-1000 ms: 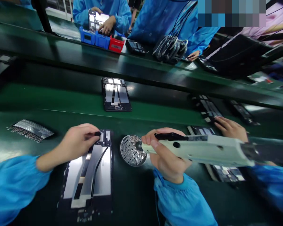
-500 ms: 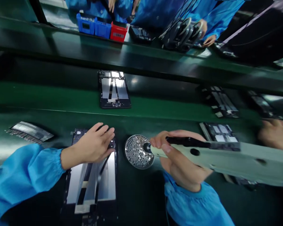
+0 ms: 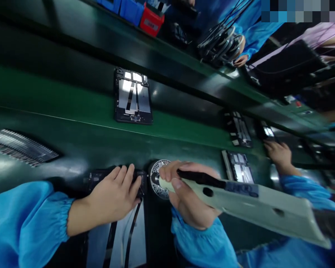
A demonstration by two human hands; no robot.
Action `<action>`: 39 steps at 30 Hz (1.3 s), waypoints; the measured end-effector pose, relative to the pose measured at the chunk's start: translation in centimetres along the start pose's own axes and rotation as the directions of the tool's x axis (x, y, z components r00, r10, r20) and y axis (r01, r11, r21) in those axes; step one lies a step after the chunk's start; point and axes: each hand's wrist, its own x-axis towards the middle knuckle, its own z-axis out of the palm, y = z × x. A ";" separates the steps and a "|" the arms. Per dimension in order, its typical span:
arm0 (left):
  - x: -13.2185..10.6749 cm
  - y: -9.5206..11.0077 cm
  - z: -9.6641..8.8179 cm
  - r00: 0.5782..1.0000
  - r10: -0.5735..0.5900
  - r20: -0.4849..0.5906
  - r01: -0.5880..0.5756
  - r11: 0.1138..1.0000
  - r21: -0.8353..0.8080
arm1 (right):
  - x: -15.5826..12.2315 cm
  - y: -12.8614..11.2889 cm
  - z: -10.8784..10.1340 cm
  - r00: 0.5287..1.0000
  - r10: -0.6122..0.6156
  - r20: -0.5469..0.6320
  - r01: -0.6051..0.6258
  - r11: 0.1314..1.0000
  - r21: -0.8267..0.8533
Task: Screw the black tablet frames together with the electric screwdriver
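My left hand [image 3: 115,193] lies flat, fingers together and stretched out, on the top end of a tablet back frame [image 3: 123,234] that runs off the bottom of the view. My right hand [image 3: 188,195] is wrapped around a pale electric screwdriver [image 3: 240,204]. Its tip points into a round metal dish of screws [image 3: 158,182] right beside the frame. The hand hides part of the dish.
Another tablet frame [image 3: 132,96] lies on the green conveyor belt [image 3: 58,108] ahead. A fan of metal strips [image 3: 19,147] sits at the left. To the right a co-worker's hand [image 3: 279,156] reaches toward more frames [image 3: 238,167]. Red and blue bins [image 3: 145,16] and cables [image 3: 220,44] stand beyond.
The view has tilted and dropped. My left hand has settled flatter on the frame's top end. The screwdriver tip has shifted left across the screw dish, and the co-worker's hand has moved.
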 end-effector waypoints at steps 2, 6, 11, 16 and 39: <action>0.2 -0.1 -0.1 1.000 -0.013 -0.006 0.012 1.000 -0.021 | -0.1 0.4 0.3 1.000 0.018 0.021 -0.018 1.000 -0.013; 0.5 -0.2 0.0 1.000 -0.017 -0.016 0.017 0.999 -0.047 | 0.1 0.5 0.6 1.000 0.013 0.023 -0.013 0.999 -0.038; 0.6 0.1 0.2 0.999 -0.025 -0.043 0.023 0.999 -0.043 | 0.5 0.2 1.1 1.000 0.012 -0.014 -0.012 0.999 -0.035; 0.8 0.0 0.0 1.000 -0.009 -0.024 0.009 1.000 -0.030 | 0.6 0.2 1.2 1.000 0.007 -0.006 -0.007 0.999 -0.052; 0.5 0.1 0.6 0.998 -0.015 -0.063 0.008 0.995 -0.096 | 0.7 0.4 -3.9 0.980 0.021 -0.197 -0.037 0.996 -0.080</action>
